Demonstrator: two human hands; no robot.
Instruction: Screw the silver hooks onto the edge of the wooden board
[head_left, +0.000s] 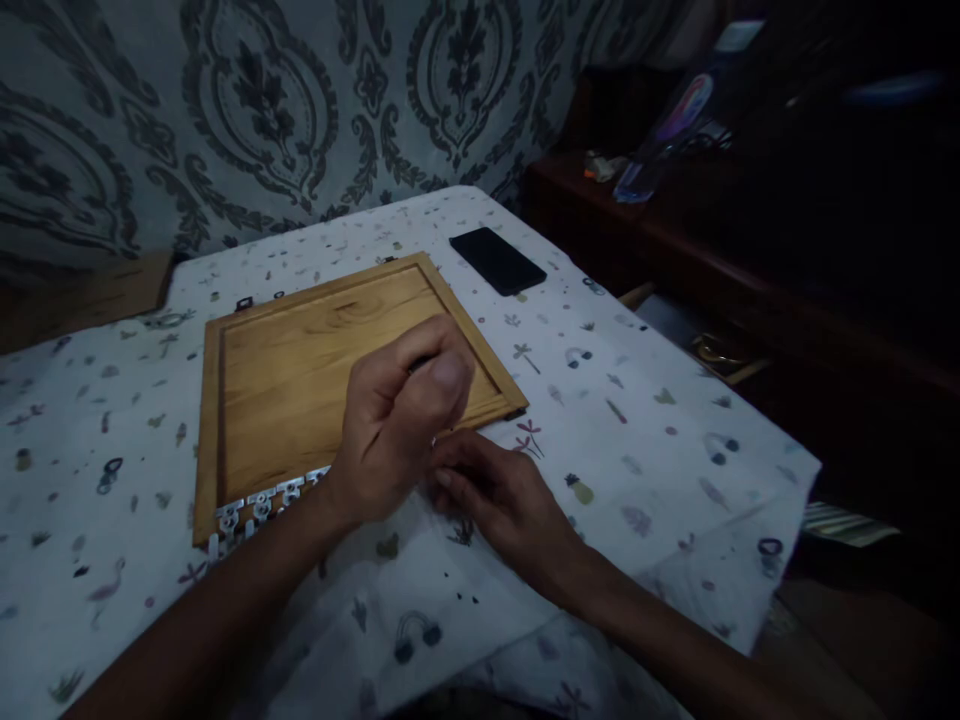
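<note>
A framed wooden board [300, 355] lies on the patterned tablecloth, with a row of small silver metal fittings [261, 503] along its near edge. My left hand [405, 420] is closed in a fist above the board's near right part. A bit of something dark shows between its thumb and forefinger; the rest is hidden. Below and right of it, my right hand [495, 500] has curled fingers pressed together beside the board's near edge. Whatever those fingers hold is out of sight. Small dark fittings [244, 304] sit at the board's far edge.
A black phone [498, 260] rests on the white tablecloth [637, 470] right of the board. Brown cardboard [97, 300] lies at the far left. On dark furniture at right stands a plastic bottle [679, 115], above an open drawer [694, 335]. Patterned wall [360, 110] borders the back.
</note>
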